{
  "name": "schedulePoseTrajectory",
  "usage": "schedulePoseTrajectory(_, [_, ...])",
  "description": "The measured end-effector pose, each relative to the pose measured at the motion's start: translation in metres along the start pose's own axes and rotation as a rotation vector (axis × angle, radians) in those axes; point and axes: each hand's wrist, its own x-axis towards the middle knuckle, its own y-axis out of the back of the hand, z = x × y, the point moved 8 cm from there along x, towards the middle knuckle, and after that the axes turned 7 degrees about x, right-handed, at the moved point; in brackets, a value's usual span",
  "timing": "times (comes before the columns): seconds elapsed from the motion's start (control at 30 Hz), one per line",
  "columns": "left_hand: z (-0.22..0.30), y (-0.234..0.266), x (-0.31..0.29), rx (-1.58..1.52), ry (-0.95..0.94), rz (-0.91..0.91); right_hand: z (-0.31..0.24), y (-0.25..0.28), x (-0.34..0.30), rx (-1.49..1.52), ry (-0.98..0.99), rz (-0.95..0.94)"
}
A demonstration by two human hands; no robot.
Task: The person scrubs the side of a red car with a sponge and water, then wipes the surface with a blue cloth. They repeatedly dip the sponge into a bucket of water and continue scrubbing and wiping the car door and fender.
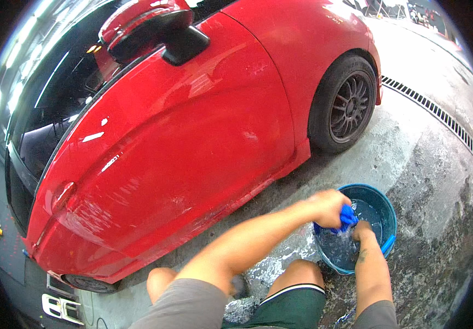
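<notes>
A bunched blue cloth point(348, 217) is held over a teal bucket point(391, 211) of water on the floor. My left hand point(328, 207) is closed round the cloth at the bucket's left rim. Just below and to the right, my right hand point(362, 231) is down inside the bucket, closed against the lower part of the cloth. Its fingers are partly hidden. Water with white froth shows beneath the hands.
A red car point(203, 142) stands close on the left, with its side mirror point(146, 33) jutting out and a dark front wheel point(349, 104) ahead. A drain grate point(434, 109) crosses the wet concrete floor. A white plastic stool point(60, 308) is at lower left.
</notes>
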Motion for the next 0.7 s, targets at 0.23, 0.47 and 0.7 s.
schedulePoseTrajectory(0.23, [-0.033,0.258,-0.135,0.554,-0.028,0.385,-0.017,-0.022,0.010,-0.131,0.042,-0.141])
schedulePoseTrajectory(0.47, [-0.091,0.416,-0.291,1.137,0.133,0.643,0.020,-0.024,0.029,-0.277,0.029,-0.143])
schedulePoseTrajectory(0.7, [-0.164,0.454,-0.429,1.429,0.199,0.714,0.003,0.039,-0.047,-0.136,-0.056,0.173])
